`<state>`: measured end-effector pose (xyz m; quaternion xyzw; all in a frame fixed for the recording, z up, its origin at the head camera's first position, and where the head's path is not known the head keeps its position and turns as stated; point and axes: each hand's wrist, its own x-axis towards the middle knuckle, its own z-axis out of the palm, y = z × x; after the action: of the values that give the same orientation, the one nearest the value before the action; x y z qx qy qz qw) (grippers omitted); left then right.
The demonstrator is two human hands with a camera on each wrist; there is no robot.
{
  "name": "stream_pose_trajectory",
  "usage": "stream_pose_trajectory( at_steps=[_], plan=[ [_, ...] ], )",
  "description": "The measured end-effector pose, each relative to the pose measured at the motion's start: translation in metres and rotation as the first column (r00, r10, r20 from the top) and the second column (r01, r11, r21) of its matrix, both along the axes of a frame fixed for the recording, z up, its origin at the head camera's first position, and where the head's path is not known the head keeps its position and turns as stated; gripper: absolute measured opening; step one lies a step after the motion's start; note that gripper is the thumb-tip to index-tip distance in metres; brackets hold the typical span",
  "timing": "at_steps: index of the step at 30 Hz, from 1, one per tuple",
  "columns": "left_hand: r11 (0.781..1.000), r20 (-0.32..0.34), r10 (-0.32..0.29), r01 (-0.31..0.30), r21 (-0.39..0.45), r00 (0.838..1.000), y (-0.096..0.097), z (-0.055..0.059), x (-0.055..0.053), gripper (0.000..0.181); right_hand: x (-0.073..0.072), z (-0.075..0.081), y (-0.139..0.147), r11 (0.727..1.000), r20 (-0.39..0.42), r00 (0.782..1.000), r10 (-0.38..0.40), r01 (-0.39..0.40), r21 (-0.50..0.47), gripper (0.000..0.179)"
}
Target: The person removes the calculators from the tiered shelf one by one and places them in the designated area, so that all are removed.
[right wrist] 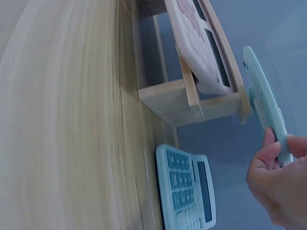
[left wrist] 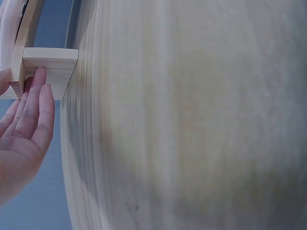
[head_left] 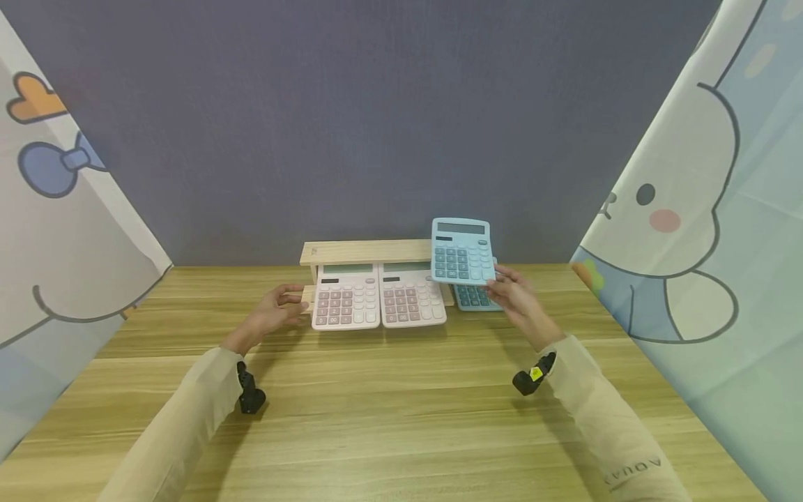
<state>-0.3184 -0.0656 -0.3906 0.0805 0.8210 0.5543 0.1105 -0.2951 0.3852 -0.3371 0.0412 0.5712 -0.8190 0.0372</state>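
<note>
A light blue calculator is pinched at its lower right corner by my right hand, thumb on one face and fingers on the other. It is raised at the right end of a small wooden rack. Two pale pink calculators lean side by side on this rack. My left hand grips the left end of the rack's lower board, thumb and fingers on opposite sides. Another blue calculator stands behind the raised one in the head view, partly hidden, beside the rack's right end.
The wood-grain table stretches in front of the rack. A dark grey panel rises behind it. Cartoon-printed cloths flank the table on both sides.
</note>
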Motion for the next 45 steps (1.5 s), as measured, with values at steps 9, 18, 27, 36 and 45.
stream_pose_trajectory(
  at_steps=[9,18,27,36,45],
  plan=[
    [1.000,0.006,0.001,-0.001,0.008,1.000,0.001,0.001,0.001,0.058,0.004,-0.002,0.015,0.998,-0.019,1.000,0.023,-0.024,-0.055,0.031],
    [1.000,0.002,-0.004,0.004,0.013,1.000,0.000,0.001,0.001,0.059,0.010,-0.004,0.026,0.998,-0.030,1.000,0.008,-0.010,-0.056,0.034],
    [1.000,0.007,0.003,-0.003,0.012,1.000,0.002,0.002,0.001,0.058,0.012,-0.011,0.039,0.998,-0.046,0.999,0.008,-0.011,-0.058,0.030],
    [1.000,0.017,0.000,0.000,0.017,1.000,0.002,0.002,0.002,0.059,0.015,-0.023,0.051,1.000,-0.033,0.999,-0.017,0.017,-0.011,0.036],
    [1.000,0.013,-0.001,0.000,0.021,1.000,0.001,0.001,0.002,0.058,0.014,-0.032,0.064,1.000,0.000,1.000,-0.031,0.031,0.005,0.034]
  ],
)
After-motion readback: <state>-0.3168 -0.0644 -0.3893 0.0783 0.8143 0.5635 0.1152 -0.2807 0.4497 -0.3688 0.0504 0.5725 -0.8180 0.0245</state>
